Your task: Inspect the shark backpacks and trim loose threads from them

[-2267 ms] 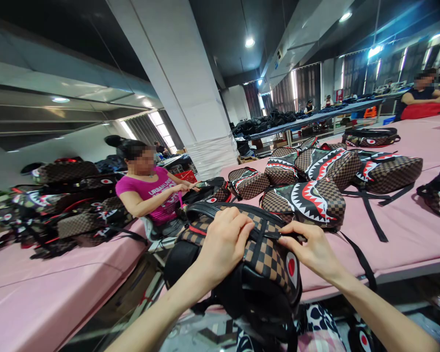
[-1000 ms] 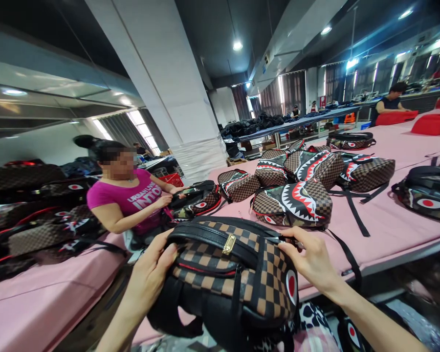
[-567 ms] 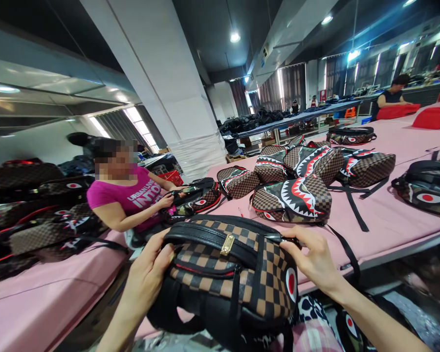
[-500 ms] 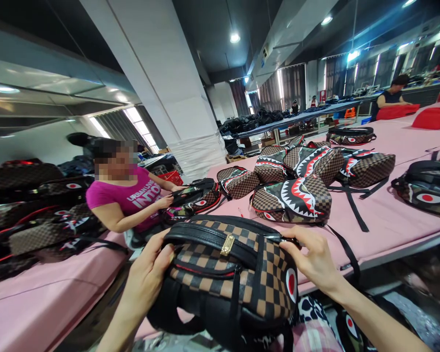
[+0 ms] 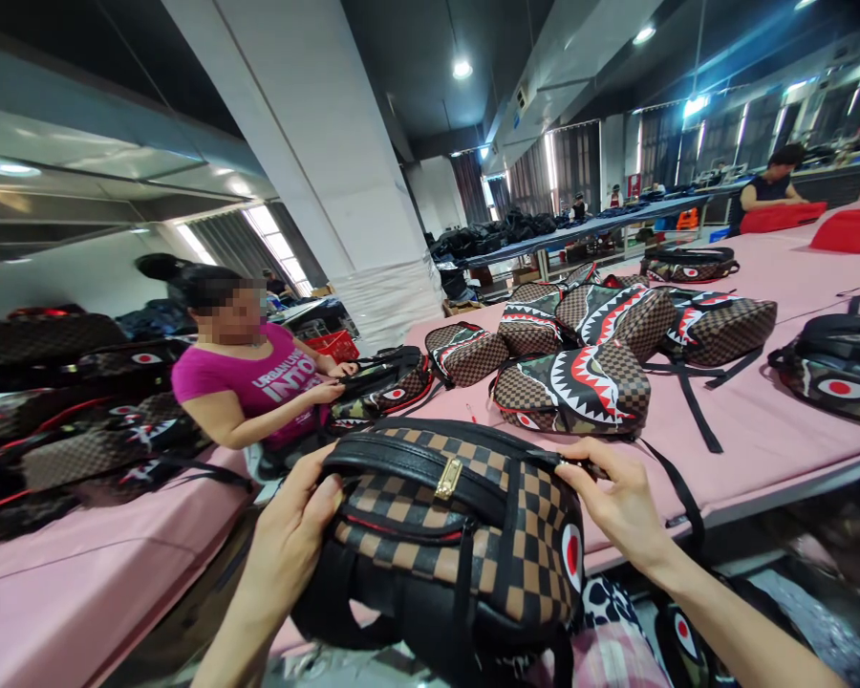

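A brown-and-black checkered backpack (image 5: 401,487) lies tilted close in front of me, its top side up. It has a black handle with a gold buckle (image 5: 448,478), a short red-lined pocket slit and a red-and-white eye patch (image 5: 571,551) on its right end. My left hand (image 5: 290,526) is closed round the backpack's left end, thumb beside the handle. At the far right corner, the fingers of my right hand (image 5: 612,492) pinch the black zipper edge; the exact piece between the fingertips is partly hidden. Black straps hang below the backpack.
Several shark-mouth backpacks (image 5: 580,392) lie on the pink table (image 5: 752,430) ahead. A co-worker in a magenta shirt (image 5: 279,373) handles another backpack (image 5: 379,387) at left. More bags (image 5: 78,430) are piled on the left table. A white pillar (image 5: 308,143) stands behind.
My right hand has shifted slightly right along the backpack's top edge, still pinching. The left hand keeps its hold. The view has moved a little, and the co-worker's hands have shifted slightly.
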A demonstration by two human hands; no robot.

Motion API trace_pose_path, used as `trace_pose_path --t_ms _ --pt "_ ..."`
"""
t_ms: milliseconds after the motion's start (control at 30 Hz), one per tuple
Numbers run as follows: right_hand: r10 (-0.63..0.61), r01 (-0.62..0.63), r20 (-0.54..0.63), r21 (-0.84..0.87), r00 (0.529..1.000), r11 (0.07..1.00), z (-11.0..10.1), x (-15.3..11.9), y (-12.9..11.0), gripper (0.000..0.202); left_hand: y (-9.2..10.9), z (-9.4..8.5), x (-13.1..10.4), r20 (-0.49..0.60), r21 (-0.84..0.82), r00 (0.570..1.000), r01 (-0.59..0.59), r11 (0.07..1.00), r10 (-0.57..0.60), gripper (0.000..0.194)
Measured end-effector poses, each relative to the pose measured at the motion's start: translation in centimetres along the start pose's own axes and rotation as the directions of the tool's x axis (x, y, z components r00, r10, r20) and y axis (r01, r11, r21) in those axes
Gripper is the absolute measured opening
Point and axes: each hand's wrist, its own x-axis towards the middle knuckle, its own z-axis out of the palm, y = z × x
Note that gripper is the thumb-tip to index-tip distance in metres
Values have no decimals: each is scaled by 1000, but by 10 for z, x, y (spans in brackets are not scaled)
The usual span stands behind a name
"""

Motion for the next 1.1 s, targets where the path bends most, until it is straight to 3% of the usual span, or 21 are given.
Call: trace_pose_path --t_ms 133,267,367,433,700,933,1100 --pt "-281 262 -31 -274 959 925 -4 -1 -10 11 5 0 -1 24 5 999 36 999 -36 41" --pt "-472 402 31 -575 881 712 -7 -2 -29 17 5 0 -2 32 11 998 56 998 -56 44" --pt "-538 457 106 -678 836 576 -9 -1 -43 18 4 0 -2 32 -3 998 58 998 -58 42" --pt "-524 451 137 -712 841 538 -11 -2 -48 20 4 1 -3 32 -9 998 59 998 -59 41" --pt "-457 388 119 -736 881 555 -18 -11 -47 19 5 0 -7 20 1 999 25 1000 -25 45" --pt "-528 421 85 -716 845 557 -13 -10 -52 21 0 3 -8 -3 -19 1000 24 1000 -24 56" --pt "-494 387 87 -741 865 548 -13 -13 -49 20 -3 6 -7 -29 -34 1000 -1 999 0 59"
